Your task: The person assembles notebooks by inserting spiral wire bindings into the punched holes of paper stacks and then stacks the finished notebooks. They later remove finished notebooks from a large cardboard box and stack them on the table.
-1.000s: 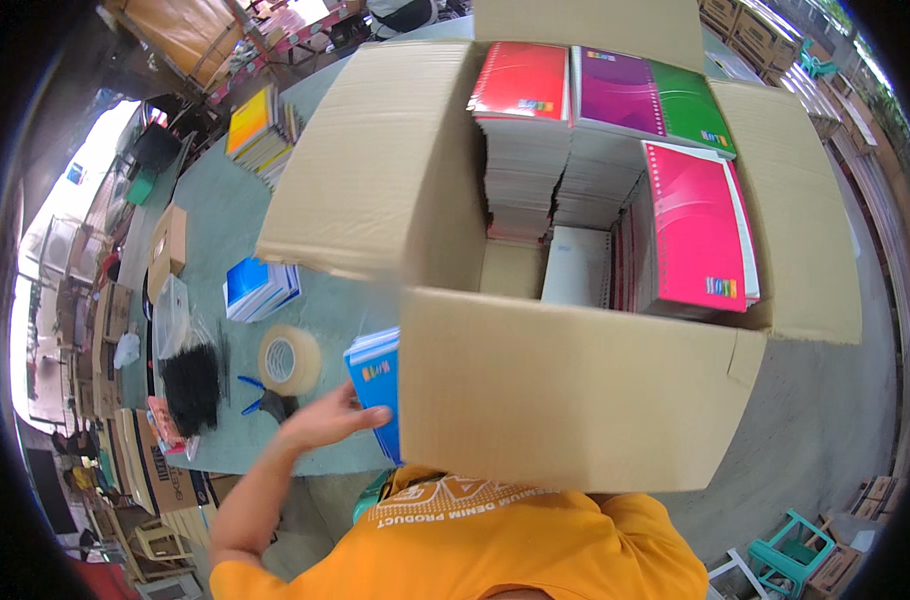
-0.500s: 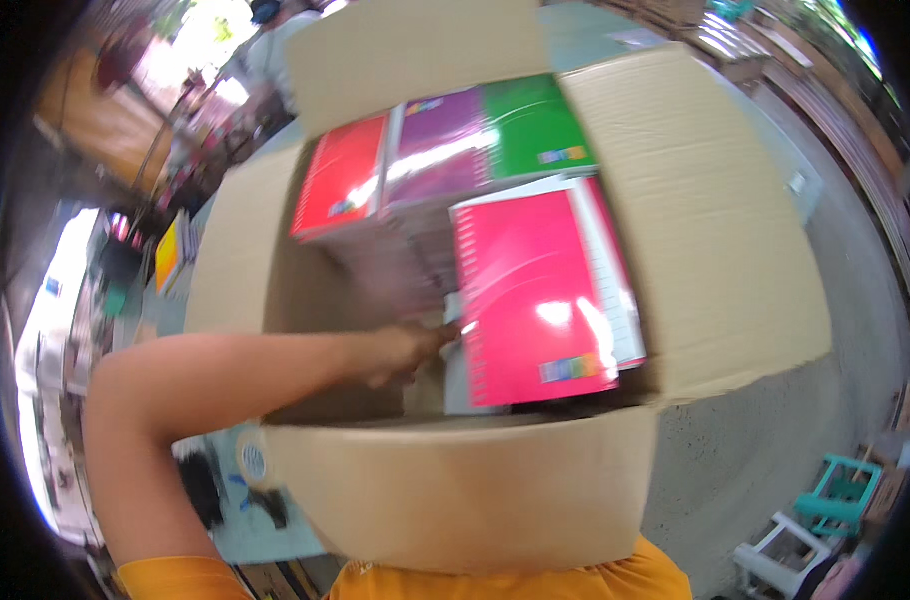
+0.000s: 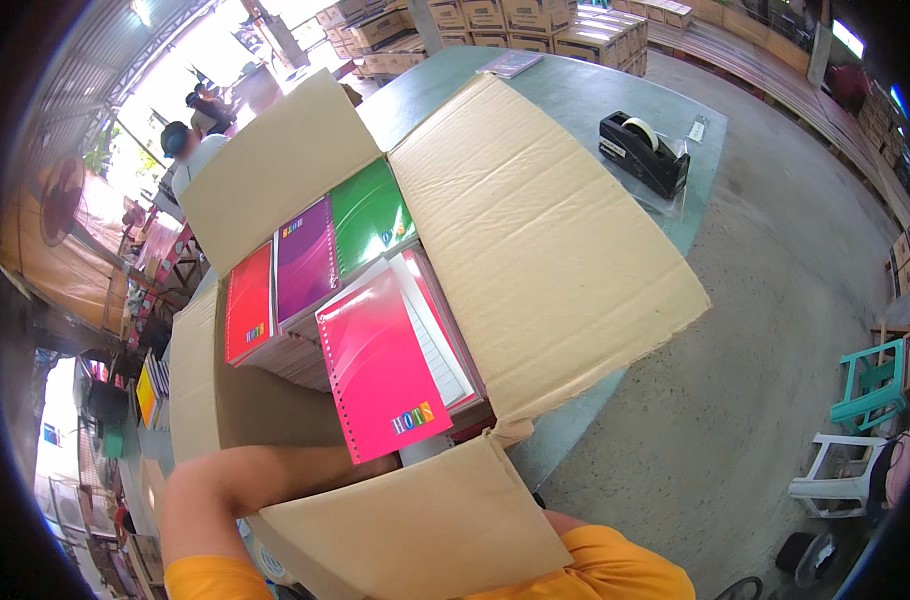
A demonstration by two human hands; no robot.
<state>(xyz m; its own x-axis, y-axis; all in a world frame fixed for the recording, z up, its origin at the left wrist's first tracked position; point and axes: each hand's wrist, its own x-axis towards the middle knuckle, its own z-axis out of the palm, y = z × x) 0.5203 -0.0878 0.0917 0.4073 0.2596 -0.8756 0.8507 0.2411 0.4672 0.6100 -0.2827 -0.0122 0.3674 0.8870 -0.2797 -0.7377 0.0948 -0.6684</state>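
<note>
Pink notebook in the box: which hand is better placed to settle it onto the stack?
Left, probably. The left forearm reaches into the cardboard box under the pink notebook; its hand is hidden. No right hand shows.

Single head-worn fisheye view, looking steeply down from close above an open brown cardboard box point(image 3: 535, 250) packed with bright spiral notebooks point(image 3: 380, 375), the wearer's left forearm point(image 3: 265, 480) entering from the lower edge, edges bending toward the rim, grey concrete floor point(image 3: 775, 300) at right.

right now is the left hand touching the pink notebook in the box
Cannot tell. In the head view the left forearm reaches into the cardboard box and disappears beneath the pink spiral notebook and the near flap; the hand itself is hidden.
</note>
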